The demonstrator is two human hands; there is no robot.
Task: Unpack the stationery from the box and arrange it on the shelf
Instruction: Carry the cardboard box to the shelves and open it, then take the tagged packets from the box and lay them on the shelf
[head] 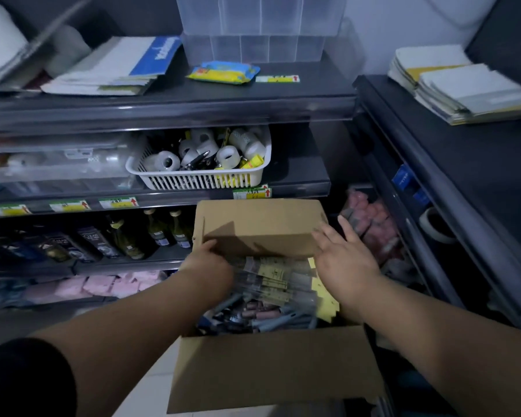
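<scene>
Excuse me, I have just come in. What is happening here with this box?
A person is opening a cardboard box in front of dark store shelves. The right hand rests with straight fingers on the right end of the far flap. The left hand is at the flap's lower left corner, thumb on the cardboard; its fingers are too blurred to read. The box is full of packaged pens, and neither hand has lifted any out yet.
</scene>
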